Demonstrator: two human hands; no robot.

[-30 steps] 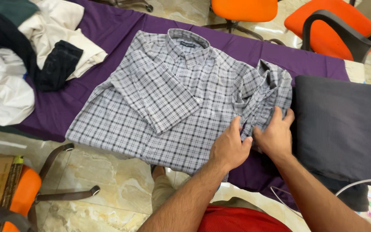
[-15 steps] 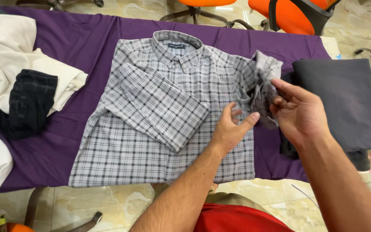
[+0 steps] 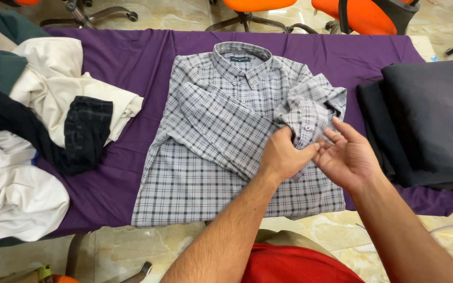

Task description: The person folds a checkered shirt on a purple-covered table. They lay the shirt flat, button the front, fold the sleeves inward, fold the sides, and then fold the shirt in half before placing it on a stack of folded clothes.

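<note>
— Purple cloth (image 3: 132, 47) covers the table in the head view, with marble-look floor and orange chairs (image 3: 258, 5) beyond it. What lies in the middle?

— A grey plaid shirt (image 3: 211, 173), face up, collar toward the far edge, buttoned, one sleeve already laid diagonally across the chest. It sits flat on the cloth, between a heap of white, cream and dark garments (image 3: 38, 120) on the left and a stack of dark folded fabric (image 3: 431, 115) on the right.

— And the hands?

— The left hand (image 3: 281, 157) is clenched around the cuff end of the other sleeve (image 3: 310, 112), pinching bunched cloth. The right hand (image 3: 349, 154) is spread, palm up, fingertips just brushing that sleeve's edge; it grasps nothing.

— How would it handle?

— I'd judge it light, thin and limp, likely woven cotton: it creases readily and slumps wherever unsupported, though it shouldn't slip much on the cloth. Best held at the cuff or along a seam, where the fabric is doubled and firmer.

— Its look?

— Fine dark checks on pale grey, small buttons, button-down collar.
</note>
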